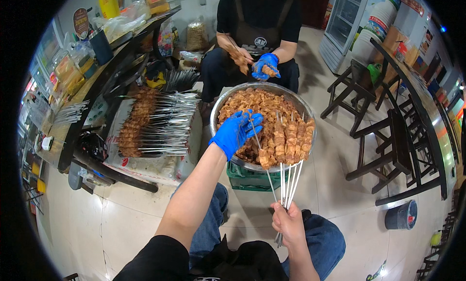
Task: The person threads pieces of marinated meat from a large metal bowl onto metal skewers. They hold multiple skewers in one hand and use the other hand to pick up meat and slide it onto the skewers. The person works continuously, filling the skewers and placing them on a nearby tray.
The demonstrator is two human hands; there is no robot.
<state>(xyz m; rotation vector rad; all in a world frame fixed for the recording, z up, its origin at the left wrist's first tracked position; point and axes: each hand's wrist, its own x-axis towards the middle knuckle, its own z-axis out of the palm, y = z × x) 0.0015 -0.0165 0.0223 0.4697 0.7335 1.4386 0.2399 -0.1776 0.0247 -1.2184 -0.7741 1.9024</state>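
Note:
My left hand [236, 131], in a blue glove, is over a steel basin [215, 115] of marinated meat pieces [251, 99]. Its fingertips pinch what looks like a meat piece at the tip of a metal skewer [256, 135], which has some meat lower down. My bare right hand [288, 221] grips this skewer's lower end together with several others. Those others carry rows of meat [291, 139] that lie over the basin's right part. On the left, a large pile of loaded skewers [164, 122] rests on a white box with the metal ends pointing right.
Across the basin sits a person [258, 26] in a dark apron, holding meat and a skewer. A green crate [247, 177] supports the basin. Dark wooden stools [397, 146] stand to the right, a dark bucket [400, 215] on the floor. A cluttered counter [83, 95] runs along the left.

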